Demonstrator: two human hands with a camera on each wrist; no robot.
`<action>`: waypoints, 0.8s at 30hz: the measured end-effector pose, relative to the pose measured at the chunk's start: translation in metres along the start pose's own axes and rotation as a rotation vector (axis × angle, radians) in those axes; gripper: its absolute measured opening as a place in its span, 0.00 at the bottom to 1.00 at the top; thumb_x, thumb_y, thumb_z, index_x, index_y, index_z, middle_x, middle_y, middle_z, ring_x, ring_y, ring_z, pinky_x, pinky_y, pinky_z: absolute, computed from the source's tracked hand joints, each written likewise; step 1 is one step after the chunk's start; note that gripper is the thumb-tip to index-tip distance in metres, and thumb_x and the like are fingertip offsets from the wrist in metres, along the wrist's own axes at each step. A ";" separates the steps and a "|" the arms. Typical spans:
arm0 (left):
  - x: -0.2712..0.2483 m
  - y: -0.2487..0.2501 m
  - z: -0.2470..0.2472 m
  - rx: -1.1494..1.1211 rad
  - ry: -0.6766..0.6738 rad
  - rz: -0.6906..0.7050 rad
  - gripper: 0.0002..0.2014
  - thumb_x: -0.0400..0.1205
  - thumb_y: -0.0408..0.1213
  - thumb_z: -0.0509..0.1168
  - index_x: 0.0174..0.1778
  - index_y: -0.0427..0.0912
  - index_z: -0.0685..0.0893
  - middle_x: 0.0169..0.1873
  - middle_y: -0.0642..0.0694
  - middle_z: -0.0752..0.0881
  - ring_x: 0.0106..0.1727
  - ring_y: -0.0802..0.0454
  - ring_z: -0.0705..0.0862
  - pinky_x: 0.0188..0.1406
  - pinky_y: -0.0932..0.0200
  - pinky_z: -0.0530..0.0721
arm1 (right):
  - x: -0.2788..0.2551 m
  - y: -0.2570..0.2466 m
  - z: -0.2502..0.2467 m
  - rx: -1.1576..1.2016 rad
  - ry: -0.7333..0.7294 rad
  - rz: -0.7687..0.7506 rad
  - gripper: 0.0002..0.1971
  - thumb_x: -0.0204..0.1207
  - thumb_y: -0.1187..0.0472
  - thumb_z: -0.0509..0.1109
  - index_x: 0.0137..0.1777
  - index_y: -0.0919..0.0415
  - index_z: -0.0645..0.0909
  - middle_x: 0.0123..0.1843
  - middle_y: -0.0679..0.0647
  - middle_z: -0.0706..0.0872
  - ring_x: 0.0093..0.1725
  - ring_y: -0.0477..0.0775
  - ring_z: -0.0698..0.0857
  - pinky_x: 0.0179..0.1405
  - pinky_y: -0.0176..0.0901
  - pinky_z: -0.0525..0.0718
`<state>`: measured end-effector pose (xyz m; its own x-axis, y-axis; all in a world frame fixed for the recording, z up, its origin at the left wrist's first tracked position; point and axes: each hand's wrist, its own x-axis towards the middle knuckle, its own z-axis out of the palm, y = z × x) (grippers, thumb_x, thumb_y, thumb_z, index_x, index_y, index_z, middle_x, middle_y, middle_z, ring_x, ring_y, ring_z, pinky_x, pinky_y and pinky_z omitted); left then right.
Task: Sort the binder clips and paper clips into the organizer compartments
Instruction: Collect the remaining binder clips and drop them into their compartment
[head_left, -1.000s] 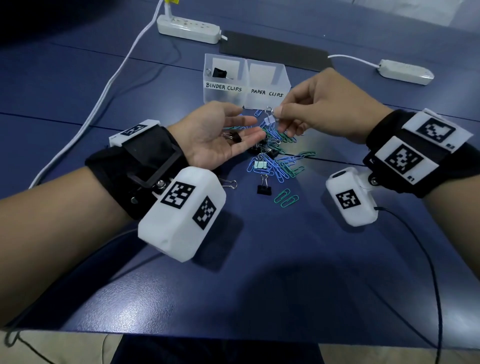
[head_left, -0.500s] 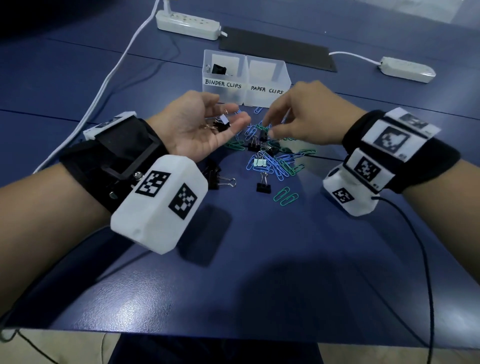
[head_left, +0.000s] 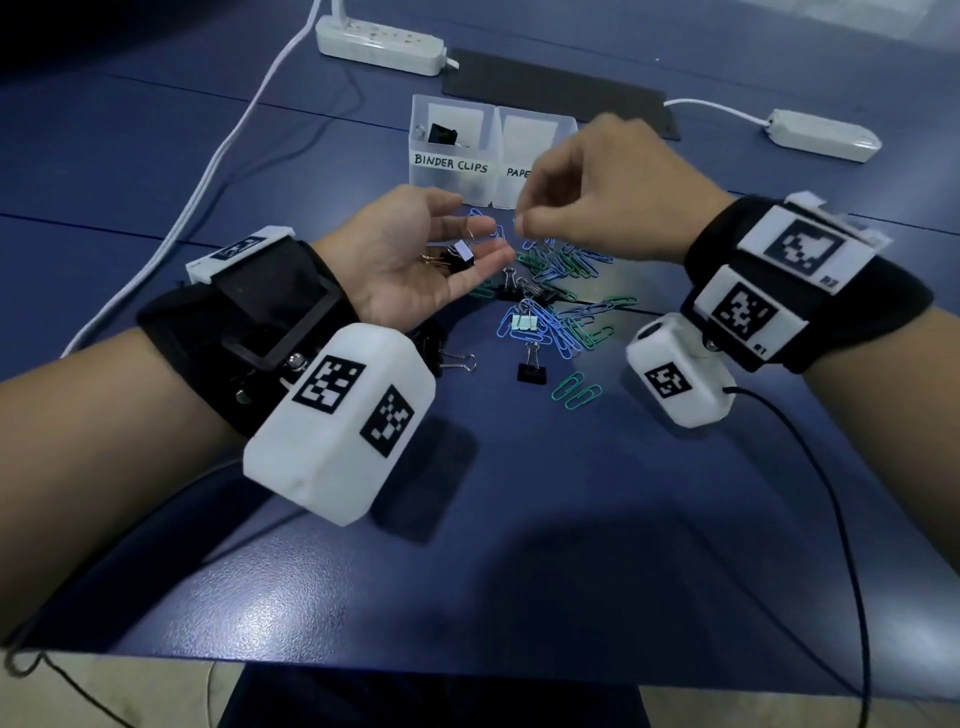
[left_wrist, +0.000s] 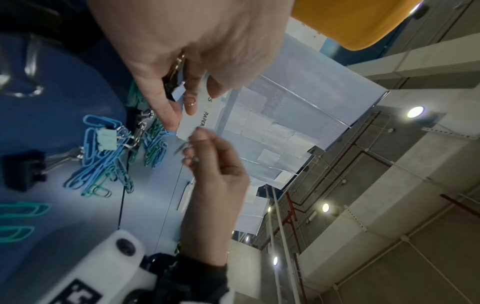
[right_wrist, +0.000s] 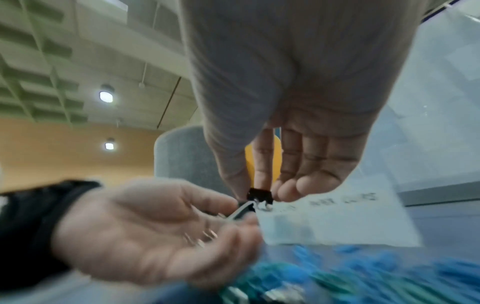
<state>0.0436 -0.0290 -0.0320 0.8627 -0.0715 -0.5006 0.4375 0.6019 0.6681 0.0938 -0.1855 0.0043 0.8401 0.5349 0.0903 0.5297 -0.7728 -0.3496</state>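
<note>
Black binder clips (head_left: 457, 257) in an upturned palm (paper clips (head_left: 558, 291) heaped beside), organizer (head_left: 493, 156) behind.

Translucent plastic two-compartment organizer (head_left: 452, 176) stood at far side of dark blue table (head_left: 571, 519), tops open. Heap of blue and green wire paper clips (head_left: 558, 306) with black binder clips (head_left: 531, 371) blocked table just before it. Near half of table lay bare. White power strip (head_left: 382, 42) and black mat (head_left: 561, 98) sat behind organizer.
</note>
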 end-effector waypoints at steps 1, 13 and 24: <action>0.000 -0.001 0.001 0.003 -0.016 -0.006 0.12 0.87 0.34 0.54 0.61 0.31 0.76 0.55 0.36 0.80 0.59 0.39 0.85 0.39 0.54 0.92 | 0.000 -0.005 -0.002 0.043 0.016 -0.017 0.06 0.68 0.55 0.72 0.41 0.53 0.90 0.30 0.40 0.86 0.28 0.30 0.81 0.32 0.15 0.75; -0.010 0.009 -0.010 -0.048 -0.032 -0.061 0.15 0.88 0.34 0.50 0.51 0.27 0.79 0.52 0.33 0.81 0.41 0.42 0.86 0.35 0.59 0.90 | -0.019 0.002 -0.001 -0.169 -0.326 -0.019 0.12 0.65 0.59 0.80 0.48 0.46 0.89 0.35 0.39 0.84 0.36 0.40 0.83 0.37 0.32 0.77; -0.017 0.006 -0.008 0.011 -0.080 -0.105 0.18 0.87 0.35 0.53 0.59 0.24 0.80 0.50 0.31 0.87 0.50 0.39 0.89 0.44 0.54 0.91 | -0.020 0.010 0.012 -0.060 -0.310 -0.003 0.07 0.66 0.60 0.80 0.43 0.52 0.89 0.36 0.44 0.90 0.37 0.38 0.86 0.38 0.23 0.77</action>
<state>0.0297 -0.0178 -0.0243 0.8292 -0.1973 -0.5229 0.5290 0.5790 0.6204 0.0814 -0.1999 -0.0120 0.7675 0.6087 -0.2011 0.5458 -0.7850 -0.2929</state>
